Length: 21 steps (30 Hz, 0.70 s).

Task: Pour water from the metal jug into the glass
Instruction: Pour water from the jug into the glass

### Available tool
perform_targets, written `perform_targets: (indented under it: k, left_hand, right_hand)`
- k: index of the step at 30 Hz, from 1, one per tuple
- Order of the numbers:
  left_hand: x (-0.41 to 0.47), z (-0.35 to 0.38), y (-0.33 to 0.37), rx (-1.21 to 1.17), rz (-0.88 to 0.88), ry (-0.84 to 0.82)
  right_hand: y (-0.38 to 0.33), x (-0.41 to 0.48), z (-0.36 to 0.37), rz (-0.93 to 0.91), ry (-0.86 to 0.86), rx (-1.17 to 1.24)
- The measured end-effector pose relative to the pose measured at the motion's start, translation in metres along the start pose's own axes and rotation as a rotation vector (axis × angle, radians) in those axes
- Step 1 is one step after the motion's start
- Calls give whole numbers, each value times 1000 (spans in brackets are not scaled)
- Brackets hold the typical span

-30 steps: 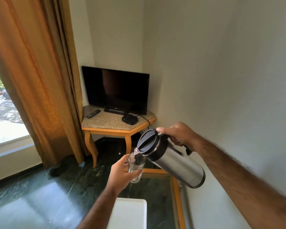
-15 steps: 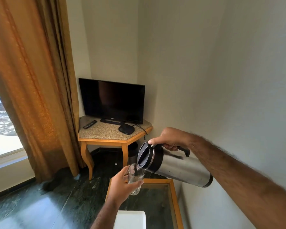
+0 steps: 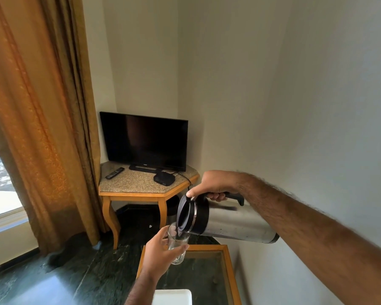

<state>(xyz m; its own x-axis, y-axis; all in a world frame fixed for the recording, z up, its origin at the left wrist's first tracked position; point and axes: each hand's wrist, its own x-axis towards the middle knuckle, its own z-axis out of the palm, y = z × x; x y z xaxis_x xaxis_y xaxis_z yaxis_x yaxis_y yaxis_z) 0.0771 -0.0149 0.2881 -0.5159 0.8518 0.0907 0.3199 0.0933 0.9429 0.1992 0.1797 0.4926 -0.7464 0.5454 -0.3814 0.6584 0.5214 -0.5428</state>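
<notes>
Right hand [image 3: 216, 183] is gripping the handle of the steel metal jug [image 3: 227, 221], thumb pressing its lid, tipping it nearly flat so the spout is meeting the glass [image 3: 176, 244], which left hand [image 3: 161, 254] fingers are wrapping, raised over the glass-top table [image 3: 228, 269]

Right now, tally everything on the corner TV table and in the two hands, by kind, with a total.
Televisions: 1, the television
Remotes: 1, the remote
Black boxes: 1, the black box beside the TV stand
Jugs: 1, the metal jug in the right hand
Glasses: 1, the glass in the left hand
Total: 5
</notes>
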Motion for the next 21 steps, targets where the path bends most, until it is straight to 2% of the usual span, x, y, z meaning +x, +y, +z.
perform_targets:
  k: [21]
  left_hand:
    - [-6,-9,0,-17,-7,13]
  right_hand:
    - [-32,2,-18,16,-29,-51]
